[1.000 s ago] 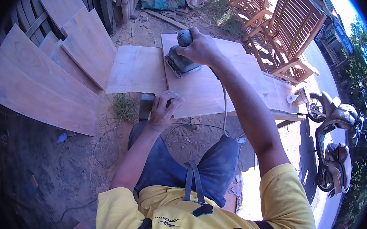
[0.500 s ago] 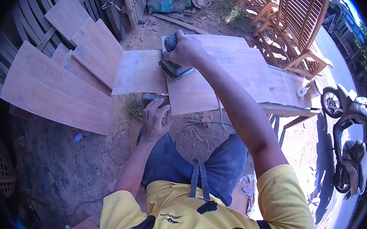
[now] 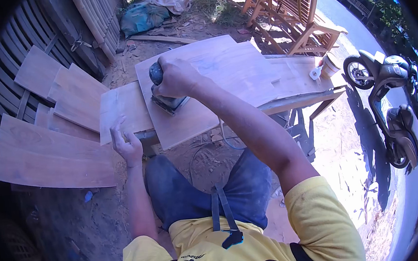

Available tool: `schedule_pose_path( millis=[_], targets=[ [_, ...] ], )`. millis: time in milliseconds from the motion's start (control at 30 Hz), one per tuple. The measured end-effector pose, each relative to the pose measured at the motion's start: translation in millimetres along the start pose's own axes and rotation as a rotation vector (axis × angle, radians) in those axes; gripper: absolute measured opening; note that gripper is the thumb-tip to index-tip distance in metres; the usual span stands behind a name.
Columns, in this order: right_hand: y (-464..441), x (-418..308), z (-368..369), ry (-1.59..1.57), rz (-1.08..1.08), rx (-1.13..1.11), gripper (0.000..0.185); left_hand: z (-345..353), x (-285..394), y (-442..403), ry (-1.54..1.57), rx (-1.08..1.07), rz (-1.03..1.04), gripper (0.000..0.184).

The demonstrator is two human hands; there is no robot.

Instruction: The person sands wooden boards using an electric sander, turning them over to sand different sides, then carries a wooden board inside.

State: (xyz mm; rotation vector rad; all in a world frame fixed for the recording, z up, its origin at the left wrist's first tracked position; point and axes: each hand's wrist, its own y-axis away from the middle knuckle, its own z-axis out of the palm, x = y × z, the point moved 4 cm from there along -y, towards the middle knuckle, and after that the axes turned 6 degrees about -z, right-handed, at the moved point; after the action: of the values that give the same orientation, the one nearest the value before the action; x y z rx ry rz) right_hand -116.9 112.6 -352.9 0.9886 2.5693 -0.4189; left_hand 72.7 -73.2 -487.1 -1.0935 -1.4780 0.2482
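Note:
My right hand [image 3: 178,79] is wrapped around the dark knob of a power sander [image 3: 170,104], whose pad rests on the left part of a wide wooden board [image 3: 234,74]. The sander's underside is hidden. A cord [image 3: 225,136] hangs below my right forearm. My left hand [image 3: 128,145] holds nothing, its fingers apart. It is raised by the front edge of a smaller board [image 3: 121,105]; whether it touches that edge I cannot tell. The wide board overlaps the smaller one, and both lie on a low bench [image 3: 295,101].
Several cut boards [image 3: 53,152] lean by a slatted fence [image 3: 21,52] on the left. Wooden slatted chairs [image 3: 294,1] stand at the back right, near a white bottle [image 3: 315,73] and a tub [image 3: 330,65]. A motorbike [image 3: 389,111] is parked right. Sacks [image 3: 145,17] lie behind.
The view has swung, so the scene sits further left. My left hand has lifted from the dark block at the bench edge and opened. The sander has shifted slightly toward the board's front edge.

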Motion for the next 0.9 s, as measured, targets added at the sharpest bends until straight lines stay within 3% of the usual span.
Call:
schedule_pose_path(
  millis=[67,167,267,500,633,767,900],
  targets=[
    [0.6,37.1,-13.2,0.031,0.017,0.066,0.074,13.2,20.3,7.8,0.045,-0.372,0.099,0.044],
    [5.9,98.0,-40.6,0.042,0.125,0.083,0.077,31.5,61.6,27.8,0.073,-0.605,0.26,0.05],
    [7.5,160.5,-64.3,0.13,0.228,0.13,0.086,40.0,60.0,43.1,-0.094,-0.587,0.34,0.066],
    [23.1,306.0,-123.2,0.224,0.417,0.18,0.093,50.6,43.7,52.2,-0.059,-0.51,0.314,0.075],
    [38.3,328.7,-138.1,0.248,0.463,0.214,0.093,51.0,44.1,50.3,-0.035,-0.491,0.318,0.074],
    [49.3,318.1,-131.9,0.239,0.324,0.185,0.091,52.9,43.5,51.5,-0.028,-0.48,0.318,0.073],
    [67.1,342.1,-139.4,0.199,0.411,0.22,0.089,51.8,42.1,50.5,-0.036,-0.485,0.319,0.072]
  ],
)
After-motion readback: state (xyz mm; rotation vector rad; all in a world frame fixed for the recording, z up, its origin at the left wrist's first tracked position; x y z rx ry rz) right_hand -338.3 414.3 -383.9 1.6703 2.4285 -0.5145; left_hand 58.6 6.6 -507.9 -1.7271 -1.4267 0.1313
